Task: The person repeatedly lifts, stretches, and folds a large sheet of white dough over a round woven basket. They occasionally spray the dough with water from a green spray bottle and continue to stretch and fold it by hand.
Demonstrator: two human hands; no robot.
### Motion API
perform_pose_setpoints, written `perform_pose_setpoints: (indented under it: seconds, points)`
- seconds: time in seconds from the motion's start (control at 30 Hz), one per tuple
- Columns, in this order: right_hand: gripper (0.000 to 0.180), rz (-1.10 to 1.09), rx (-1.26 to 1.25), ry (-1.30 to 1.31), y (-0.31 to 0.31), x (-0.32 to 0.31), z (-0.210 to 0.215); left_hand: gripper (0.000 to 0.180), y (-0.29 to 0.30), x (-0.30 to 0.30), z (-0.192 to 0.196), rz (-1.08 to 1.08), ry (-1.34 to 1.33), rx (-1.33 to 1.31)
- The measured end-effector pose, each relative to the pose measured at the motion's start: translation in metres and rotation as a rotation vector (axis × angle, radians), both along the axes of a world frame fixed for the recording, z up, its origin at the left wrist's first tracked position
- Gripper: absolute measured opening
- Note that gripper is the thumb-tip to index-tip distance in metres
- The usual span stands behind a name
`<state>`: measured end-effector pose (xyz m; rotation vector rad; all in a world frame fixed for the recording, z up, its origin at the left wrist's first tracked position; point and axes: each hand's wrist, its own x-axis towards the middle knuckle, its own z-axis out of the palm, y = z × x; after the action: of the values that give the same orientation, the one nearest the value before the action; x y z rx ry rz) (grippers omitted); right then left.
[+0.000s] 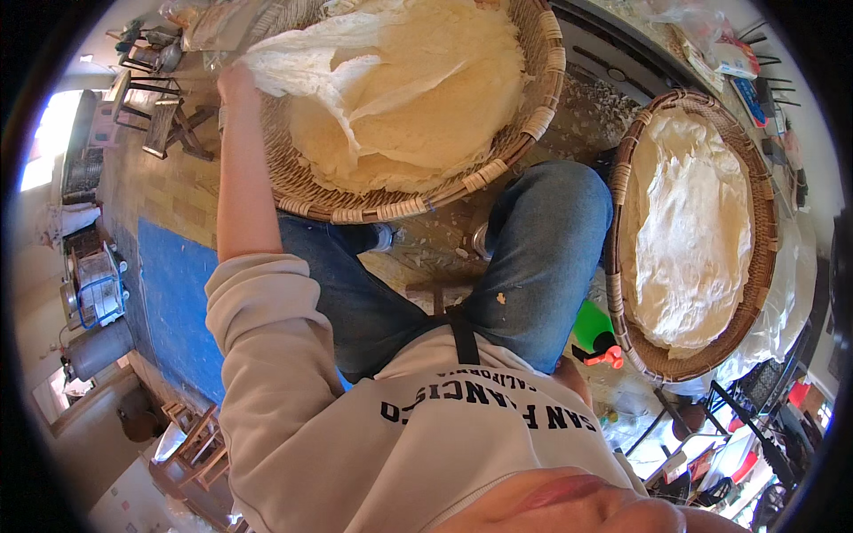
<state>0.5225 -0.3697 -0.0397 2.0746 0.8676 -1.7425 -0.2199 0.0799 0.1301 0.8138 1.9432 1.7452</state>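
Observation:
My left hand reaches out over the left rim of a large round woven basket. Its fingers are closed on the edge of a thin, whitish, crinkled sheet, which is lifted and draped toward the hand. Beneath it, a broad stack of pale cream sheets fills the basket. Only a patch of my right hand shows beside my right thigh; its fingers are hidden. Close to it is a green spray bottle with a black and orange-red nozzle.
On the right a second woven basket holds whiter, glossy sheets. Clear plastic sheeting lies beyond it. A blue mat covers floor at the left. Wooden stools stand at the far left. Pale flakes litter the floor between my feet.

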Motion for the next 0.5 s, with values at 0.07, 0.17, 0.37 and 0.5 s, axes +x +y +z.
perform_pose_setpoints:
  seconds: [0.07, 0.17, 0.37, 0.5]
  points:
    - [0.038, 0.226, 0.062, 0.026, 0.007, 0.005, 0.002, 0.028, -0.007, -0.005, 0.017, 0.010, 0.049, 0.041]
    - [0.041, 0.471, 0.126, 0.021, 0.023, 0.009, 0.009, 0.029, -0.017, -0.005, 0.045, 0.031, 0.180, 0.014]
    - [0.044, 0.253, 0.152, -0.082, 0.075, -0.002, 0.073, 0.028, -0.023, -0.046, 0.106, 0.096, 0.369, 0.022]
    - [0.043, 0.334, 0.197, -0.140, 0.108, -0.019, 0.111, 0.030, -0.021, -0.099, 0.155, 0.048, 0.479, 0.120]
